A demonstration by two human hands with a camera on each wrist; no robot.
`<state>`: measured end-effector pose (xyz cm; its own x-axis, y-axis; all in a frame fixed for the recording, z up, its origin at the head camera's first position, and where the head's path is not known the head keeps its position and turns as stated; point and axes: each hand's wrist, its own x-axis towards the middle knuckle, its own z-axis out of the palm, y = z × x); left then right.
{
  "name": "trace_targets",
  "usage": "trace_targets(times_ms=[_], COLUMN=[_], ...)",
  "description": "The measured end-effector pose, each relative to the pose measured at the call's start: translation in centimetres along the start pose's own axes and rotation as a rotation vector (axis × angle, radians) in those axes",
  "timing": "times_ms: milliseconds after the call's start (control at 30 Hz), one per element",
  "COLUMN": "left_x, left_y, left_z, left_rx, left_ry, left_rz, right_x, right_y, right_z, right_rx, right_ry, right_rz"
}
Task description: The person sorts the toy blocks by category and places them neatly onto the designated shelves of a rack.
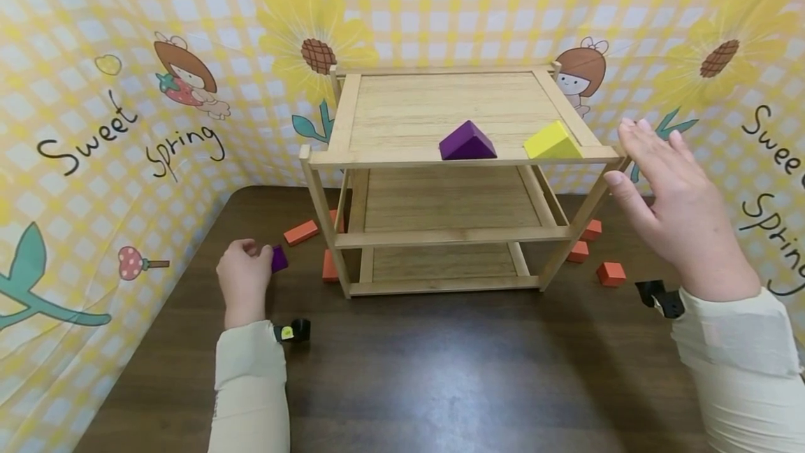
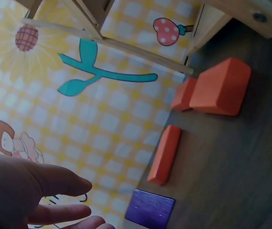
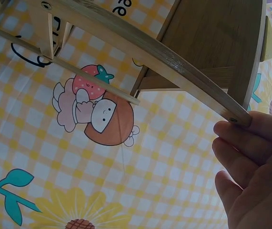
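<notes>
Low on the left of the head view, my left hand (image 1: 245,275) is beside a flat purple block (image 1: 279,259) on the table. The left wrist view shows a gap between its loosely extended fingers and that purple block (image 2: 150,209); nothing is held. My right hand (image 1: 688,208) is raised at the upper front right corner of a three-tier wooden rack (image 1: 453,236). In the right wrist view its fingertips (image 3: 226,129) appear to touch that corner. On the top shelf's front edge are a purple triangular block (image 1: 468,142) and a yellow block (image 1: 553,142).
Left of the rack lie several orange blocks, among them a long narrow one (image 1: 300,233). More orange blocks, one a small cube (image 1: 611,274), lie to its right. A yellow checked cloth (image 1: 440,12) surrounds the dark wooden table (image 1: 440,369) at the back and sides.
</notes>
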<state>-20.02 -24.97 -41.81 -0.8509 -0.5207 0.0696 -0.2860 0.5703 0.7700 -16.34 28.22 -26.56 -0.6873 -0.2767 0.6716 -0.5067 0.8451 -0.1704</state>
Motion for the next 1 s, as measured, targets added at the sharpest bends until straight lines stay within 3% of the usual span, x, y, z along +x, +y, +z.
trace_targets(times_ms=[300, 533, 1000], left_x=[0.3, 0.4, 0.5], left_y=[-0.9, -1.0, -1.3], left_z=[0.4, 1.1, 1.9], left_rx=[0.042, 0.068, 0.075], left_ry=[-0.101, -0.107, -0.118], left_rz=[-0.057, -0.018, -0.006], right_x=[-0.1, -0.1, -0.1], right_y=[0.1, 0.1, 0.0], right_z=[0.2, 0.3, 0.2], right_rx=[0.015, 0.023, 0.031], right_ry=[0.008, 0.019, 0.026], right_rz=[0.013, 0.008, 0.003])
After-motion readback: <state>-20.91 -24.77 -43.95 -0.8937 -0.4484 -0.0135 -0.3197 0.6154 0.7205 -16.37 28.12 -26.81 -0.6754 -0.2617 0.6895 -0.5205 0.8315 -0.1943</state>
